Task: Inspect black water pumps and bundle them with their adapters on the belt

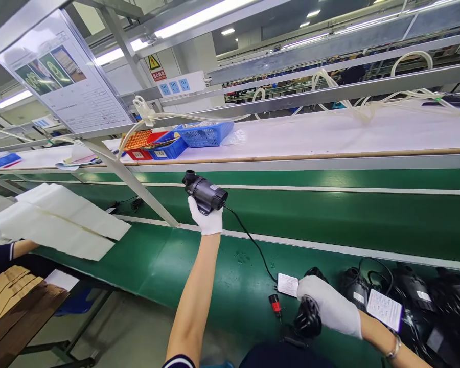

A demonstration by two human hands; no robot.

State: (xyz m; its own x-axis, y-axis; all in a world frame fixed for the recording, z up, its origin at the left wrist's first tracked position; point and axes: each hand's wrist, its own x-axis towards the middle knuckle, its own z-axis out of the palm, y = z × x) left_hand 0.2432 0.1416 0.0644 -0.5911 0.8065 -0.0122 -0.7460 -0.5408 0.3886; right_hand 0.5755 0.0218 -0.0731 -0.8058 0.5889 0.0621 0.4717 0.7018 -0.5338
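My left hand (207,220), in a white glove, holds a black water pump (206,192) out above the green bench. From the pump's end a black cord (249,236) runs down to a white label tag (287,284). Gloved in white too, my right hand (325,304) is closed on a bundled black cable (307,317) near the bench's front edge. Beside it lies a plug with a red part (275,305). To the right of that hand are several more black pumps (416,289) with cords, and a printed white tag (384,309) among them.
A slanted metal post (138,191) rises left of the pump. White foam sheets (61,220) lie on the left, where another person's arm (23,248) reaches in. Blue baskets (205,134) and a red bin (138,145) stand on the shelf. Cardboard (11,291) sits lower left.
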